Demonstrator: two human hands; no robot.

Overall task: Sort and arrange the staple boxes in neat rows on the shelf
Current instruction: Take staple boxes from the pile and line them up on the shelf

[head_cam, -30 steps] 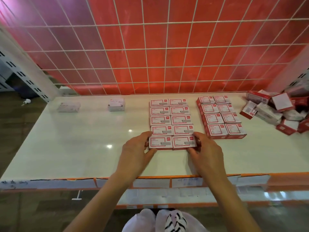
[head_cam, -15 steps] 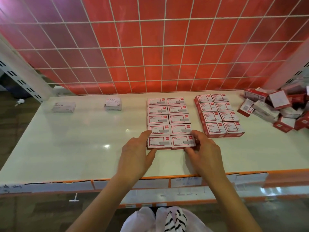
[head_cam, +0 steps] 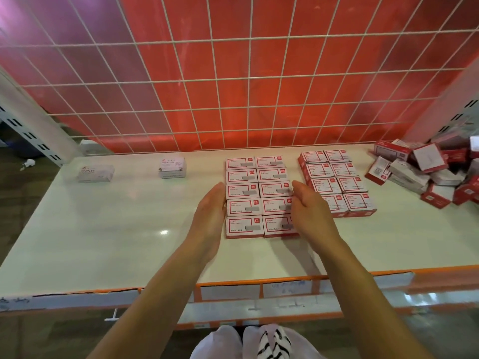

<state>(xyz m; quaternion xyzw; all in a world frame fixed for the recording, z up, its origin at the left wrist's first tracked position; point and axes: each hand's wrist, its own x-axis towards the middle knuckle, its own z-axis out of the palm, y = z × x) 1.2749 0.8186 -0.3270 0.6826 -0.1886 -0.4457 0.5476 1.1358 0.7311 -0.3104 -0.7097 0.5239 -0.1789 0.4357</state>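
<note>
A block of red-and-white staple boxes (head_cam: pixel 256 195), two wide and several deep, lies flat on the white shelf (head_cam: pixel 129 229). My left hand (head_cam: pixel 210 216) presses flat along the block's left side with straight fingers. My right hand (head_cam: pixel 308 211) lies flat against its right side and covers part of the near right boxes. A second block of taller red boxes (head_cam: pixel 337 182) stands just to the right, partly behind my right hand. A loose heap of staple boxes (head_cam: pixel 430 172) sits at the far right.
Two pale boxes stand apart on the left: one marked staples (head_cam: pixel 96 173), one smaller (head_cam: pixel 172 167). A white wire grid over a red panel (head_cam: pixel 233 86) closes the back. The shelf's front edge (head_cam: pixel 259 283) carries orange trim and label strips.
Both hands moved forward from the block's near corners to its two long sides, fingers now straight along the boxes. The camera view shifted slightly.
</note>
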